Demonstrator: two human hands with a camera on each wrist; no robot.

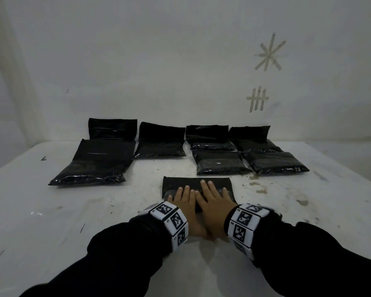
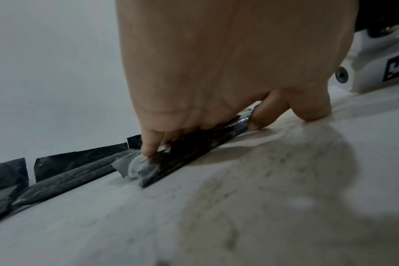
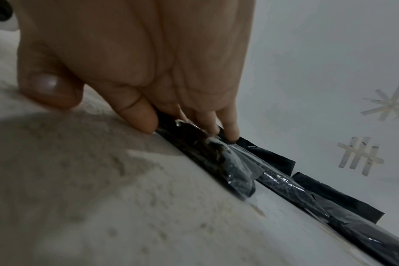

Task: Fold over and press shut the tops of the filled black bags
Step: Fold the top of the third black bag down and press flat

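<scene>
My left hand [image 1: 183, 197] and right hand [image 1: 212, 195] press flat, fingers straight, on a black bag [image 1: 196, 182]: soft, slick plastic, probably heavy; best held at its edges.

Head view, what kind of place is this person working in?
Probably a plain packing workspace: a bare white wall with tape marks, a stained white table, and rows of filled black bags.

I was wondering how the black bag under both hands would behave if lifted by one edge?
The bag would probably sag: its film crumples under the left hand. The glossy film likely slips. Lying flat under the right hand, it shouldn't roll.
</scene>
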